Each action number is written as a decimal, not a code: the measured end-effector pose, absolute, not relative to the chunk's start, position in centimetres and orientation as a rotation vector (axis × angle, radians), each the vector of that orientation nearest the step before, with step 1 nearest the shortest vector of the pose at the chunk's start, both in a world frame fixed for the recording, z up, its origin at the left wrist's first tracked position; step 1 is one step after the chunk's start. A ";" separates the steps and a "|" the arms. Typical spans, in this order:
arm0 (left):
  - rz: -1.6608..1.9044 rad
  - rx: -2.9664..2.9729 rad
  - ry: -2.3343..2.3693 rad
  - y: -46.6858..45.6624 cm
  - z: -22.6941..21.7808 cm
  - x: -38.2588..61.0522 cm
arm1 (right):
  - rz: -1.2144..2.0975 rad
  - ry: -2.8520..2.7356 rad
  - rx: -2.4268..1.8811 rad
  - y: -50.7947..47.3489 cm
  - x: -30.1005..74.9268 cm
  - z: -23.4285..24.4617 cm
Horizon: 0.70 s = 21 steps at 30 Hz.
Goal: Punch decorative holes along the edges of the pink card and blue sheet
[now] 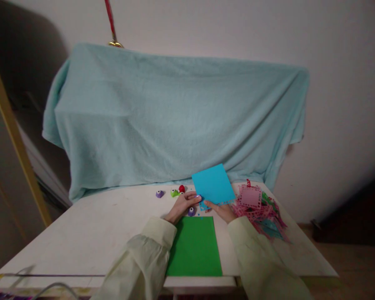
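Observation:
A blue sheet of paper [213,183] is raised at a tilt above the table, with small holes along its lower edge. My left hand [186,203] pinches its lower left corner, thumb on top. On the lower edge further right, my right hand [221,209] grips the same sheet, thumb on top and fingers mostly hidden beneath. Just below my left hand lies a small purple paper punch [191,211] with an eye-like spot. Beneath my wrists a green sheet [195,248] rests flat, with tiny blue paper bits beyond its far edge.
Another purple punch [159,194], a green punch [174,193] and a red punch [181,188] stand at the back of the white table [112,233]. On the right is a heap of pink paper strips [251,214] with a punched pink card [250,196]. A light blue blanket [175,121] hangs behind.

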<state>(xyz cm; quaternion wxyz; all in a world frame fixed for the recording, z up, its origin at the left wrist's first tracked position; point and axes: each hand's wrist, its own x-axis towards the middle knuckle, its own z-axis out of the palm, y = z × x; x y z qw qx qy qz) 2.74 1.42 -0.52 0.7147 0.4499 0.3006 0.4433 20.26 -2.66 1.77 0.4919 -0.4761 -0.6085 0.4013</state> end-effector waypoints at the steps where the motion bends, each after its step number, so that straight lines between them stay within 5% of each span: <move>1: 0.983 1.000 0.668 1.3 -0.4 2.7 | 0.979 -1.478 -1.161 -2.7 20.1 1.8; 21: 0.964 1.151 0.710 0.6 0.9 2.3 | 0.912 -1.469 -1.245 -2.7 19.7 2.0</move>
